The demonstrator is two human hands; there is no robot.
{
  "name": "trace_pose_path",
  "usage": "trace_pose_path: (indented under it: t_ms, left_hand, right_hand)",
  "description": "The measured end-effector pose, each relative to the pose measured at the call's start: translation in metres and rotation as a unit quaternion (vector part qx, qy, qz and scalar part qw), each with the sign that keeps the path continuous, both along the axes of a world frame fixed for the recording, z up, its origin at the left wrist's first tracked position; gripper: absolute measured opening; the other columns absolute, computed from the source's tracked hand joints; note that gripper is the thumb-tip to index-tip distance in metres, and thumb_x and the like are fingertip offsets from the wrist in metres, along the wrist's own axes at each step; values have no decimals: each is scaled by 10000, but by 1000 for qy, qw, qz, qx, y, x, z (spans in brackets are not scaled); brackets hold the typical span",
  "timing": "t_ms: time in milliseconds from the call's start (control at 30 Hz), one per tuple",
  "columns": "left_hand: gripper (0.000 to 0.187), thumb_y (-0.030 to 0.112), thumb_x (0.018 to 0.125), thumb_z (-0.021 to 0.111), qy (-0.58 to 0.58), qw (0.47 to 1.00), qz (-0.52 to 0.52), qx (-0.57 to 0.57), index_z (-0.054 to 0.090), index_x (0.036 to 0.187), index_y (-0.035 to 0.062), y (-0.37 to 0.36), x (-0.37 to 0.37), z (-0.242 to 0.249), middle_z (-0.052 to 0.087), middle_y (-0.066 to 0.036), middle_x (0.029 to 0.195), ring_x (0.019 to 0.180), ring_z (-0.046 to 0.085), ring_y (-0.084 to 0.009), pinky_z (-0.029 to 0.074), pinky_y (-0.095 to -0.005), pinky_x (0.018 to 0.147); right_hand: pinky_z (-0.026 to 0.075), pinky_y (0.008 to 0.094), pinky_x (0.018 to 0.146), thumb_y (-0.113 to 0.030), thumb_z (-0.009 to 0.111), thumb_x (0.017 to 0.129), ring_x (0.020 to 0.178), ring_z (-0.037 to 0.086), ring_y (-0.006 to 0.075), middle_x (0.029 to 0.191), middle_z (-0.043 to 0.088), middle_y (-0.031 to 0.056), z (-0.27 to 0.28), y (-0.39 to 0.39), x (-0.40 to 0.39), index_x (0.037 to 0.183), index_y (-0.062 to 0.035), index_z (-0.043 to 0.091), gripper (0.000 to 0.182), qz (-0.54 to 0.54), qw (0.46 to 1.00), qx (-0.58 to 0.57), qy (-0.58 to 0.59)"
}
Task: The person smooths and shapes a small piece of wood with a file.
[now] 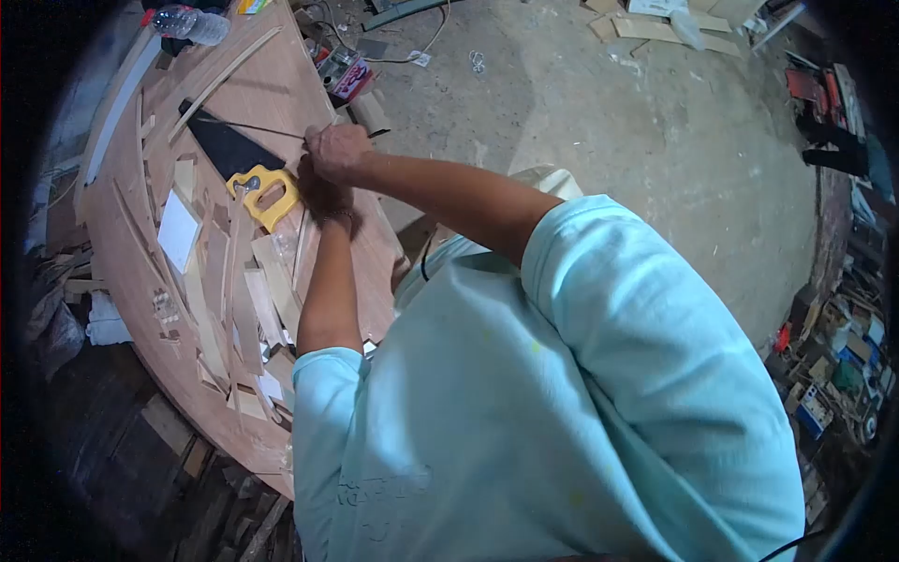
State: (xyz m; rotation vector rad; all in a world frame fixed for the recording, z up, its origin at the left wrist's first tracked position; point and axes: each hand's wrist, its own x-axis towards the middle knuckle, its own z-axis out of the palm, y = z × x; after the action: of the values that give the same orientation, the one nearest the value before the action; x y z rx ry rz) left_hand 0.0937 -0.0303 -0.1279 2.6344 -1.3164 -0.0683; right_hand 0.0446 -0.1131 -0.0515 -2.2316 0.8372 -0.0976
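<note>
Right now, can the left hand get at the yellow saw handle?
Probably yes. The left hand sits right beside the saw handle on the board, with nothing between them. The right hand grips a thin rod further up, off that path.

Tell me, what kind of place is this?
Probably a woodworking shop. A handsaw lies on a plywood board littered with wood offcuts, and more scraps and tools sit on the concrete floor.
</note>
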Motion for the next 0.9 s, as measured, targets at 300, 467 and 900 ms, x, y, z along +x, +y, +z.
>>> trace_pose_path:
  t_ms: [300, 467, 900]
  left_hand:
    - [448, 275, 782, 436, -19, 996, 82, -18, 395, 1143, 14, 8, 2, -23, 443, -146, 1136, 1084, 380, -301, 238, -404, 957]
    - [503, 321, 746, 451, -97, 988, 101, -60, 401, 1106, -25, 8, 3, -9, 434, -193, 1116, 1084, 364, -334, 231, -449, 944]
    - [172, 181, 728, 455, -56, 995, 79, -8, 453, 843, 53, 1, 7, -5, 504, -112, 867, 860, 468, -266, 343, -404, 772]
  right_hand:
    - [430, 446, 596, -226, 418, 781, 743, 551, 351, 767, 568, 193, -7, -13, -46, 827, -29, 514, 224, 82, 991, 11, 106]
    - [407, 462, 520, -236, 414, 812, 612, 537, 380, 643, 547, 216, -40, -1, -43, 841, -37, 504, 220, 18, 999, -5, 38]
    - [434, 442, 517, -240, 426, 785, 584, 561, 364, 644, 561, 212, -58, -7, -40, 795, -34, 452, 208, 45, 997, -40, -45]
